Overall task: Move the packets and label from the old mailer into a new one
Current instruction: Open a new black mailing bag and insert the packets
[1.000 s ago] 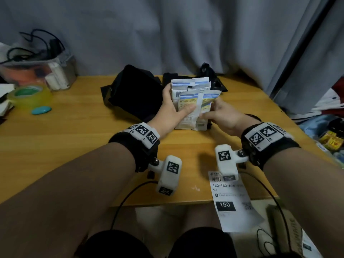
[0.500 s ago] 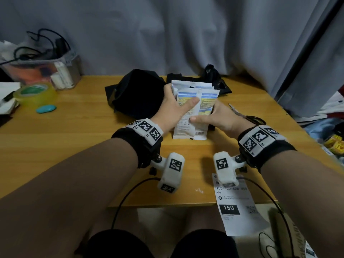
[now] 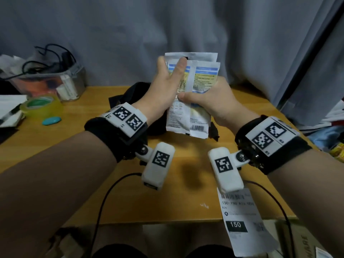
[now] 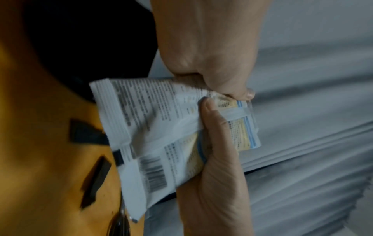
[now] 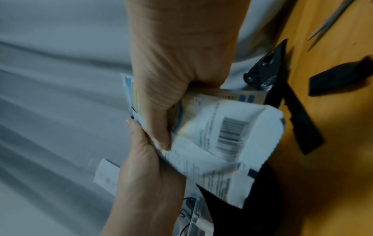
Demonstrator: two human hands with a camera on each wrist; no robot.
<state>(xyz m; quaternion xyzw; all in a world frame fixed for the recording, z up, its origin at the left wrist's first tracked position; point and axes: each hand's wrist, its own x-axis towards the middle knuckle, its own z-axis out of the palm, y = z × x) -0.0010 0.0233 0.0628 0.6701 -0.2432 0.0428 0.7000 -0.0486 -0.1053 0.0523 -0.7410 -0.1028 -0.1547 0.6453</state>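
Both hands hold a stack of white, blue and yellow packets (image 3: 201,81) upright above the table. My left hand (image 3: 167,79) grips the stack's upper left, thumb across the front. My right hand (image 3: 204,97) pinches its middle from the right. The left wrist view shows the packets (image 4: 153,121) between the left hand (image 4: 222,76) and the right hand (image 4: 214,143). In the right wrist view the right hand (image 5: 161,119) presses its thumb on the packets (image 5: 222,131) above the left hand (image 5: 145,159). The white label (image 3: 240,216) overhangs the table's front edge. A black mailer (image 3: 128,97) lies behind my hands.
A tape roll (image 3: 41,107), a teal object (image 3: 51,121) and a clear box of cables (image 3: 50,81) sit at the table's left. Black scraps (image 4: 86,132) and scissors (image 5: 331,20) lie near the mailer. A cardboard box (image 3: 305,243) stands below the front right edge. A grey curtain hangs behind.
Both hands have lifted the packets off the table and raised them upright. The label has stayed at the table's edge.
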